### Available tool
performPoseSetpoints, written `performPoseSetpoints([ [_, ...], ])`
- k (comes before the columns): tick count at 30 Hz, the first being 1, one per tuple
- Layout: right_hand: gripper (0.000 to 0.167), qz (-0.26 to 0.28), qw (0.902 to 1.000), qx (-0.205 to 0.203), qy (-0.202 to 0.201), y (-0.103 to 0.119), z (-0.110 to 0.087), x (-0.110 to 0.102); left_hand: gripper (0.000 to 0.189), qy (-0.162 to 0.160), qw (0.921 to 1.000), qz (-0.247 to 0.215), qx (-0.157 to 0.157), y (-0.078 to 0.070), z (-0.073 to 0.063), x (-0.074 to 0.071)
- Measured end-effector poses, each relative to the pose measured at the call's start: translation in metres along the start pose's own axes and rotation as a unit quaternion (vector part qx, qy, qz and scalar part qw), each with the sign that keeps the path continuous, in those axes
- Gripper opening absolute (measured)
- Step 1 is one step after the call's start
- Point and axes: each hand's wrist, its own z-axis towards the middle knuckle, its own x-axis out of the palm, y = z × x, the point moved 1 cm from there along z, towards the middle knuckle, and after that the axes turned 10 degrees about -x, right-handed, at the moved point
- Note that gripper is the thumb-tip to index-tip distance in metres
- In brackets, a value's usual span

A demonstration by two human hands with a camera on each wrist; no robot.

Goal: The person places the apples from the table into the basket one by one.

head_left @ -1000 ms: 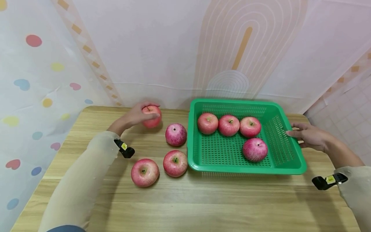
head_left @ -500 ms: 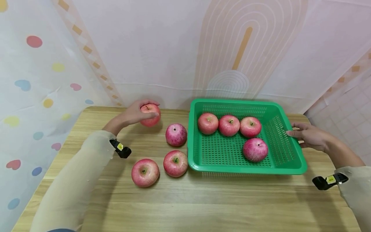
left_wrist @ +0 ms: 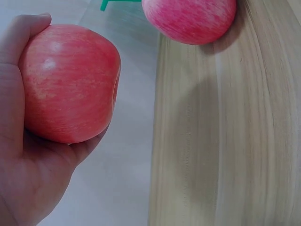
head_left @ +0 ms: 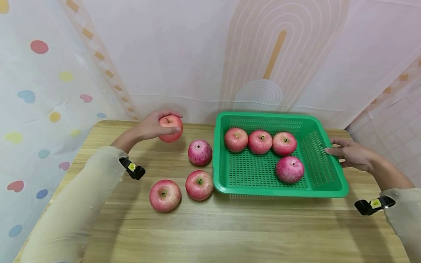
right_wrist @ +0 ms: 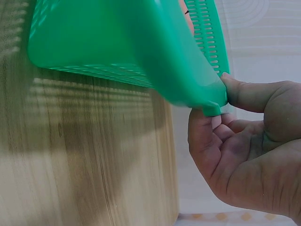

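Observation:
My left hand [head_left: 152,126] grips a light red apple [head_left: 171,128] near the table's back left edge, with thumb and fingers round its sides. In the left wrist view the same apple [left_wrist: 70,84] sits against the palm, apart from the wooden top. At the right, my right hand [head_left: 355,155] pinches the rim of a green plastic basket [head_left: 279,192], thumb above and fingers curled below, as the right wrist view of the hand [right_wrist: 249,146] shows. Inside the basket lie three red apples in a row, one being the middle apple [head_left: 260,142], and a purplish-pink apple [head_left: 289,170].
Left of the basket a purplish apple [head_left: 200,152] and a red apple [head_left: 199,185] lie close to its wall. Another red apple [head_left: 165,195] is further left. A patterned cloth backdrop [head_left: 184,54] rises right behind the wooden table [head_left: 210,233].
My left forearm has shifted left, and the hand with its apple has risen slightly. My right hand, the basket and the other apples stay where they were.

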Motion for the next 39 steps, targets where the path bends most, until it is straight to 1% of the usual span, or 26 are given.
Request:
performPoseSetpoints([
  [7,0.020,0.001,1.0000,0.003,-0.001,0.001,0.000,0.000,0.047,-0.005,1.0000,-0.001,0.006,-0.008,-0.002,0.001],
  [13,0.020,0.003,1.0000,0.004,0.001,0.001,0.000,0.001,0.048,0.006,0.9997,0.002,0.024,-0.018,-0.006,0.003],
  [17,0.018,0.004,1.0000,0.002,-0.001,0.002,0.000,0.000,0.048,0.013,0.9993,0.002,0.034,-0.024,-0.007,0.004],
  [24,0.019,0.007,1.0000,0.003,0.001,0.002,-0.001,0.000,0.048,0.033,0.9970,0.013,0.069,-0.041,-0.012,0.009],
  [33,0.022,0.001,1.0000,0.003,-0.001,0.003,-0.001,0.002,0.049,0.055,0.9942,0.011,0.092,-0.055,-0.016,0.013],
  [39,0.017,0.005,1.0000,-0.002,0.003,0.003,-0.001,0.001,0.049,0.063,0.9928,0.007,0.101,-0.063,-0.015,0.017],
])
